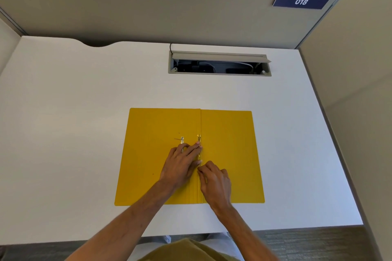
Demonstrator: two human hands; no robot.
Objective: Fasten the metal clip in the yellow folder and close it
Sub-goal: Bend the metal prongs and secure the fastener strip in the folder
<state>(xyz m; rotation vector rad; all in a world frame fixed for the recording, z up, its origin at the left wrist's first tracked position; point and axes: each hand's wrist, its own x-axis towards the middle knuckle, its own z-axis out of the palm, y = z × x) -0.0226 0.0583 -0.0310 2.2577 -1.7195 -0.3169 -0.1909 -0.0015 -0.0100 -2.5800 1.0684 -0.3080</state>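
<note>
The yellow folder (229,154) lies open flat on the white desk (74,133). Both forearms reach in from the near edge. The left hand (180,165) lies palm-down, fingers spread and pressing across the spine's metal clip (199,140). The right hand (216,182), fingers curled, pinches the clip's lower end.

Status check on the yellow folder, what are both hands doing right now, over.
Left hand and right hand both working the metal clip at the spine. Flat yellow card folder lies open on the white desk. Nothing blocking.
</note>
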